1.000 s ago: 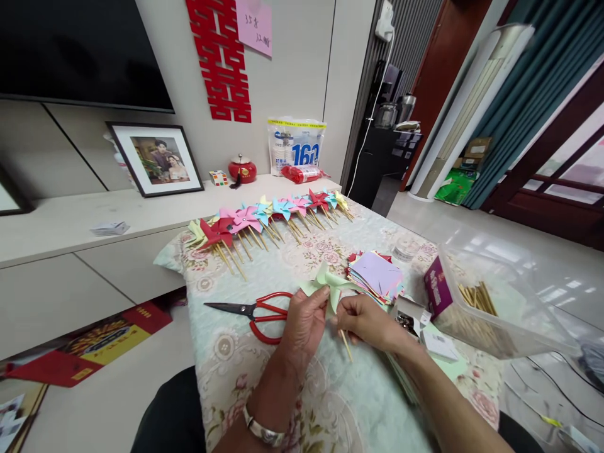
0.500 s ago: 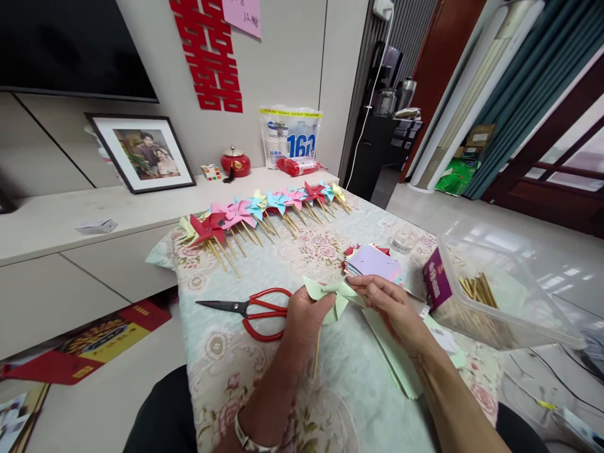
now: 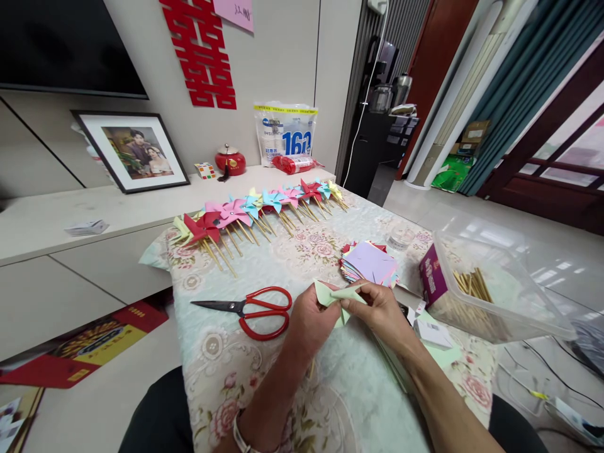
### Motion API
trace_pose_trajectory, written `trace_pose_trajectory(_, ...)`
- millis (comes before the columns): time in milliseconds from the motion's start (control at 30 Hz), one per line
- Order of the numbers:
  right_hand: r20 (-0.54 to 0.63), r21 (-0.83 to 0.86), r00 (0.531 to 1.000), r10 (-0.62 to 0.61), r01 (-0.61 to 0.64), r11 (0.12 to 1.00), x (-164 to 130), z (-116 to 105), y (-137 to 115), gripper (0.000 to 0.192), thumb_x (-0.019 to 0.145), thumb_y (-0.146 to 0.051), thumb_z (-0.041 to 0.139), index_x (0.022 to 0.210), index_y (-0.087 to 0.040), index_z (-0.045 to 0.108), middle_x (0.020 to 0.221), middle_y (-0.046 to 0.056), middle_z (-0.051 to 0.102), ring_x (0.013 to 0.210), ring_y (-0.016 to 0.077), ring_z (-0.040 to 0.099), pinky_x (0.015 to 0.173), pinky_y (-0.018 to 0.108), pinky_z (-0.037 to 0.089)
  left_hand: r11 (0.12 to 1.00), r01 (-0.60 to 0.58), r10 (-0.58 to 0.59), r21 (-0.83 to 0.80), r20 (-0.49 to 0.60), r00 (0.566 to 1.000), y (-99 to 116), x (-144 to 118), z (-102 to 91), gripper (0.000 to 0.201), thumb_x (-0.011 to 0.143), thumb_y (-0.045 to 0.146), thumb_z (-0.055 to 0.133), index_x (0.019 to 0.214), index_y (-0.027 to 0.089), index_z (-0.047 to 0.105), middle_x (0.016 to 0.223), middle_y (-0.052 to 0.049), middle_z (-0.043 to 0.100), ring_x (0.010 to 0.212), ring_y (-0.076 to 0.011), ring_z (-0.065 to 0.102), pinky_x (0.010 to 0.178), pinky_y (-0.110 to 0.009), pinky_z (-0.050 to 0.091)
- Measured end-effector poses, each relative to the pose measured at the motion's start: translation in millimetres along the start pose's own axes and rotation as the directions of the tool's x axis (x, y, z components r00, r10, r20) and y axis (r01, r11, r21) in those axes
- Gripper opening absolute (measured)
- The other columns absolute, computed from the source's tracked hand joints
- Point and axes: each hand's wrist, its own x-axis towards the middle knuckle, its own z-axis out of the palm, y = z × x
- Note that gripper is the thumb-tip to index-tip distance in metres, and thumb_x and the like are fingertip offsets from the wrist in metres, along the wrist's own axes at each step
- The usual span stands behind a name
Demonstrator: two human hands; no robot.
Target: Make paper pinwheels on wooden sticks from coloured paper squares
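Both my hands hold a pale green paper pinwheel [image 3: 336, 294] just above the flowered tablecloth [image 3: 302, 384]. My left hand [image 3: 307, 319] grips it from the left and below, where its wooden stick [image 3: 311, 369] pokes out under my wrist. My right hand [image 3: 377, 311] pinches the pinwheel's blades from the right. Red-handled scissors [image 3: 252, 308] lie just left of my left hand. A stack of coloured paper squares [image 3: 370, 264] sits right behind my hands.
A row of finished pinwheels [image 3: 264, 211] lies along the table's far edge. A clear plastic box with wooden sticks [image 3: 476, 292] stands at the right, a small white box [image 3: 431, 333] near it. A low cabinet with a framed photo [image 3: 132, 151] lies beyond.
The pinwheel dropped lower and closer between my hands. My right hand moved from its stick up onto its blades and now pinches them. The view shifted slightly left.
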Motion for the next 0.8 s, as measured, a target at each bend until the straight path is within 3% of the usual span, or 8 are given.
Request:
trace_pose_trajectory(100,-0.021,0.113,1.000,0.011,-0.008,0.994,-1.7,-5.1,-1.5,0.016,0.074,-0.030,0.076,0.082,-0.017,0.075,0.081,0.003,0.070,0.077,0.0195,0.059,0.072,0.031,0.044,0.996,0.042,-0.036,-0.075,0.074,0.997,4.8,-2.6,0.2,0.027,0.062,0.017,0.075,0.088,0.018,0.070,0.076,-0.004,0.075,0.068,-0.0196,0.067,0.062,-0.027,0.050)
trace_pose_trajectory(167,-0.050,0.284,0.998,0.041,-0.025,0.958,-1.8,-10.2,-2.3,0.018,0.072,-0.031,0.078,0.084,-0.019,0.076,0.080,0.002,0.070,0.076,0.0184,0.059,0.072,0.030,0.045,0.988,0.062,-0.046,-0.143,0.110,0.993,10.8,-3.0,-0.8,0.029,0.062,0.017,0.074,0.091,0.016,0.069,0.079,-0.006,0.076,0.070,-0.0202,0.069,0.065,-0.028,0.051)
trace_pose_trajectory(233,-0.020,0.470,0.995,0.100,-0.079,0.879,-1.8,-15.3,-3.9,0.023,0.068,-0.031,0.082,0.087,-0.020,0.077,0.078,0.001,0.072,0.075,0.0176,0.060,0.073,0.029,0.045,0.977,0.047,-0.036,-0.207,0.054,0.998,18.1,-2.1,-3.4,0.028,0.067,0.021,0.072,0.094,0.014,0.067,0.080,-0.008,0.076,0.075,-0.0209,0.070,0.074,-0.031,0.052)
trace_pose_trajectory(300,0.088,0.566,0.982,0.166,-0.187,0.803,-2.7,-18.2,-6.7,0.027,0.064,-0.029,0.084,0.089,-0.021,0.079,0.076,0.001,0.073,0.073,0.0171,0.062,0.073,0.028,0.046,0.955,0.018,-0.035,-0.296,-0.054,0.998,25.3,-0.6,-7.4,0.023,0.075,0.026,0.068,0.094,0.013,0.066,0.080,-0.009,0.076,0.077,-0.0208,0.071,0.080,-0.034,0.052)
trace_pose_trajectory(433,0.374,0.490,0.901,0.220,-0.393,0.778,-8.0,-12.0,-13.2,0.033,0.063,-0.024,0.084,0.095,-0.019,0.080,0.086,0.004,0.076,0.078,0.0179,0.065,0.079,0.030,0.047,0.863,-0.027,-0.034,-0.504,-0.113,0.993,34.5,0.2,-14.0,0.022,0.079,0.031,0.064,0.089,0.013,0.066,0.076,-0.009,0.075,0.072,-0.0200,0.071,0.077,-0.033,0.052)
trace_pose_trajectory(533,0.518,0.385,0.838,0.174,-0.410,0.827,-12.2,-1.9,-15.7,0.030,0.065,-0.024,0.083,0.095,-0.017,0.080,0.098,0.006,0.075,0.087,0.0202,0.064,0.082,0.032,0.046,0.828,-0.042,0.005,-0.559,-0.067,0.998,35.8,-2.9,-13.8,0.020,0.081,0.031,0.062,0.087,0.013,0.067,0.072,-0.007,0.073,0.071,-0.0198,0.070,0.077,-0.033,0.052)
trace_pose_trajectory(667,0.580,0.300,0.806,0.121,-0.349,0.888,-14.5,6.0,-13.9,0.019,0.069,-0.026,0.081,0.083,-0.015,0.077,0.083,0.002,0.069,0.078,0.0165,0.059,0.075,0.028,0.044,0.812,-0.058,0.096,-0.581,0.035,0.995,35.2,-8.1,-9.8,0.020,0.085,0.032,0.059,0.085,0.014,0.069,0.070,-0.008,0.073,0.070,-0.0203,0.071,0.087,-0.039,0.052)
trace_pose_trajectory(800,0.560,0.301,0.823,0.093,-0.307,0.903,-14.9,6.3,-10.7,0.017,0.070,-0.026,0.081,0.079,-0.014,0.073,0.075,-0.001,0.062,0.071,0.0131,0.052,0.069,0.024,0.041,0.772,-0.036,0.121,-0.634,0.092,0.988,39.3,-10.5,-9.2,0.018,0.081,0.031,0.061,0.082,0.015,0.070,0.067,-0.006,0.072,0.068,-0.0199,0.070,0.102,-0.047,0.046)
